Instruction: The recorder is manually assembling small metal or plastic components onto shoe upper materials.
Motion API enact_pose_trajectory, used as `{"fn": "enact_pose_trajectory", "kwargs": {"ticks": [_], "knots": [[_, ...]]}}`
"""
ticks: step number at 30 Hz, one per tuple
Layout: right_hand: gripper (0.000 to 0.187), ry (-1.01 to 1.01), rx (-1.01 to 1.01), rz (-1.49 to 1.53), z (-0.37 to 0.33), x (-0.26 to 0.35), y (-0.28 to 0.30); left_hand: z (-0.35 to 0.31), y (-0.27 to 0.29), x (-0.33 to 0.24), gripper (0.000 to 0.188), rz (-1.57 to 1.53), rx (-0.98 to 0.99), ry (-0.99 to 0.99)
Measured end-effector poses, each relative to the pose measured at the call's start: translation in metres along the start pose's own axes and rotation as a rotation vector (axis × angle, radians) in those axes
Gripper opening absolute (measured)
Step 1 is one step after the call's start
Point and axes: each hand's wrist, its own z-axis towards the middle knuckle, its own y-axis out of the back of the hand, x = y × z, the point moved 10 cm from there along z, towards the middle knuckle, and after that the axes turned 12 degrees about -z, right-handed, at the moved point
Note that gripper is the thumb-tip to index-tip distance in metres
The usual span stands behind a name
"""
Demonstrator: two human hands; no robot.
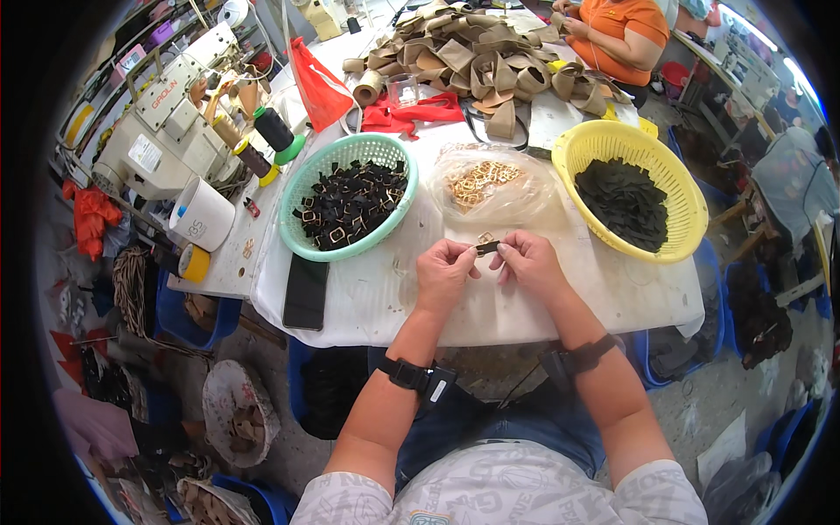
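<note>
Over the white tabletop, my left hand (442,273) and my right hand (530,269) meet with fingertips pinched. Between them is a short black strap piece (487,248), one end in each hand. Just beyond it shows a small gold square buckle (486,237); whether the strap passes through it I cannot tell. To the left stands a mint-green basket (292,185) of black strap pieces fitted with gold buckles. Straight ahead lies a clear plastic bag (538,197) of loose gold buckles (481,182). A yellow basket (689,188) on the right holds plain black strap pieces (623,203).
A black phone (305,293) lies at the table's left edge. Beyond it are a white cup (203,215), thread spools (274,129) and a sewing machine (166,109). Brown pieces (472,61) are heaped at the back, near a person in orange (619,39). Blue bins (669,350) stand below.
</note>
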Motion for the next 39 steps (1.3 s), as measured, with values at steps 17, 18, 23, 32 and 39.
{"fn": "enact_pose_trajectory", "kwargs": {"ticks": [17, 18, 23, 32, 39], "knots": [[0.012, 0.031, 0.032, -0.032, -0.0038, 0.0075, -0.0061, 0.0011, -0.0024, 0.0027, 0.007, -0.013, 0.019, 0.026], [0.012, 0.035, 0.032, -0.039, -0.0036, 0.0075, -0.0061, 0.0009, -0.003, 0.0022, 0.007, -0.019, 0.022, 0.024], [0.012, 0.043, 0.034, -0.044, -0.0039, 0.0081, -0.0065, 0.0006, -0.0042, 0.0018, 0.007, -0.03, 0.023, 0.014], [0.013, 0.063, 0.022, -0.027, -0.0029, 0.0064, -0.006, 0.0006, -0.0023, 0.0006, 0.006, 0.019, 0.003, 0.009], [0.012, 0.063, 0.018, -0.047, -0.0036, 0.0075, -0.0066, 0.0019, 0.0024, 0.0023, 0.007, 0.009, -0.021, 0.002]]}}
